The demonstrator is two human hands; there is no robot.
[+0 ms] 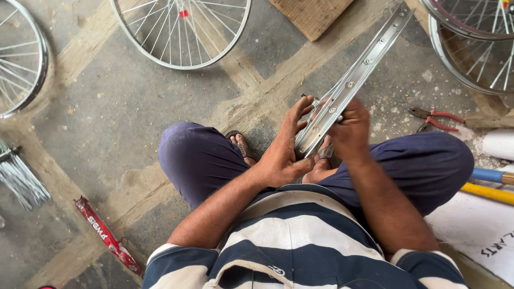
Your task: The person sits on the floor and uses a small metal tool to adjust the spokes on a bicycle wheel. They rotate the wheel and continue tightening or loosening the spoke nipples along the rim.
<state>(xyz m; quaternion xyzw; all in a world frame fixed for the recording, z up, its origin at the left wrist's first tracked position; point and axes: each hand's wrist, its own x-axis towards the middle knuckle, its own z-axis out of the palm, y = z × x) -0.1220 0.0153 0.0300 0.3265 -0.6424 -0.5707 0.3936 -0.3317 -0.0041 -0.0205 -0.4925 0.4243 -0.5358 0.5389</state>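
A bare silver metal bicycle wheel rim (356, 75), studded with a row of spoke holes and nipples, runs edge-on from the person's lap up toward the top right, its lower end resting between the knees above the grey concrete floor (123, 107). The left hand (284, 152) lies against the rim's left side near its lower end, fingers (297, 115) stretched out and slightly spread, thumb tucked under the rim's end. The right hand (350, 128) wraps around the rim from the right, fingers curled closed on it; whether it also pinches something small there cannot be told. Below the hands a sandalled foot (243, 147) shows between dark blue trousered knees.

On the floor to the right lie red-handled pliers (436, 120), near the right knee. Further right are a blue-and-yellow handle (490, 184) and a white sheet (476, 227). Spoked wheels lie at the top centre (182, 32), the top right (471, 43) and the far left (21, 53). A wooden board (310, 16) sits by the rim's upper part. A bundle of loose steel spokes (19, 179) and a red packet (107, 235) lie at the lower left.
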